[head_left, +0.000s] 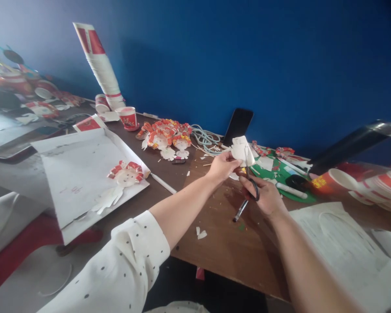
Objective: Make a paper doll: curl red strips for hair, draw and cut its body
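A small piece of white paper (243,150) is pinched in my left hand (222,167), raised above the brown table. My right hand (266,194) is closed around the black handles of a pair of scissors (256,189). The blades point up at the paper's lower edge; whether they are apart or together is hard to make out. Below the hands a pen (240,211) lies on the table, with small paper scraps (201,234) nearer the front edge. Beyond my left hand sits a pile of red and white paper-cup cutouts (164,134) shaped like little figures.
A dark phone (237,125) leans against the blue wall. Cables (206,138) lie beside it. On the right are a green mat (262,173), a black bottle (352,145) and paper cups (340,180). A tall cup stack (101,69) and a white board (78,169) are on the left.
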Demonstrator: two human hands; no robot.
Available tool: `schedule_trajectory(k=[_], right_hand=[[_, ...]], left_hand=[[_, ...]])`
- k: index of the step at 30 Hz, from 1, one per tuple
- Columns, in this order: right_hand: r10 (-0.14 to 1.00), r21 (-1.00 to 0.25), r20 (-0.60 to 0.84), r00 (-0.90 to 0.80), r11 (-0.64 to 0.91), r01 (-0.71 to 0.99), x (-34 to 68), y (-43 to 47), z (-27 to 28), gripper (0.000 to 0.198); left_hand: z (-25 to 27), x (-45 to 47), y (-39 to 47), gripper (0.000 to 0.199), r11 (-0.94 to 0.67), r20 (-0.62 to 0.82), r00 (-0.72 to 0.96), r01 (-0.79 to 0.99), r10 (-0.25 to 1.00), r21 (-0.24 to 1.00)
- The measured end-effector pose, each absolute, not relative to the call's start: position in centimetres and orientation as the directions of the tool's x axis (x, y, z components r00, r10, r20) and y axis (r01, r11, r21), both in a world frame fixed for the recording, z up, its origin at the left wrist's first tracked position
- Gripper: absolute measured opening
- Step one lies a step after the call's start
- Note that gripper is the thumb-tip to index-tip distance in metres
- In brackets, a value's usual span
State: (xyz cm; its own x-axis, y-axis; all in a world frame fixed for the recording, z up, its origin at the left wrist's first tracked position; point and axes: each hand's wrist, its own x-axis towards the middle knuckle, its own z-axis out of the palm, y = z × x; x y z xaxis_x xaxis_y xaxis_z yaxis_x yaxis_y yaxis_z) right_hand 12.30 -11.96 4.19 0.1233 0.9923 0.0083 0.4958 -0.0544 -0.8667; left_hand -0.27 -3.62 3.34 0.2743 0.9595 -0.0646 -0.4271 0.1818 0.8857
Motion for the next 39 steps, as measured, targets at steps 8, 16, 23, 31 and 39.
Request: schedule_trajectory(k=[8,16,23,31,39], right_hand=[[0.989,-0.856,0.029,0.144,-0.050,0.515,12.14,-11.90,4.38,0.046],[0.994,-0.853,0.060,0.094,0.002,0.522,12.54,-11.83,4.16,0.049],[0.990,-0.851,0.059,0.125,-0.015,0.525,12.45,-11.81,4.04,0.051],[0.989,-0.834,0.076,0.128,-0.007,0.551,12.44,-11.70,3.75,0.046],[0.982,-0.852,0.084,0.170,-0.018,0.524,11.94,-11.87,4.12,0.042]], left_hand=[[3.49,-0.30,-3.84,0.013,0.176,-0.063,0.265,-0.432,0.962,0.885],[3.65,-0.32,-3.80,0.014,0.215,-0.093,0.281,-0.444,0.955,0.870],[3.68,-0.37,-3.80,0.014,0.215,-0.084,0.292,-0.452,0.953,0.866],[3.37,-0.14,-3.86,0.013,0.216,-0.090,0.274,-0.475,0.958,0.853],[3.32,-0.20,-3.87,0.012,0.219,-0.096,0.272,-0.470,0.958,0.855]])
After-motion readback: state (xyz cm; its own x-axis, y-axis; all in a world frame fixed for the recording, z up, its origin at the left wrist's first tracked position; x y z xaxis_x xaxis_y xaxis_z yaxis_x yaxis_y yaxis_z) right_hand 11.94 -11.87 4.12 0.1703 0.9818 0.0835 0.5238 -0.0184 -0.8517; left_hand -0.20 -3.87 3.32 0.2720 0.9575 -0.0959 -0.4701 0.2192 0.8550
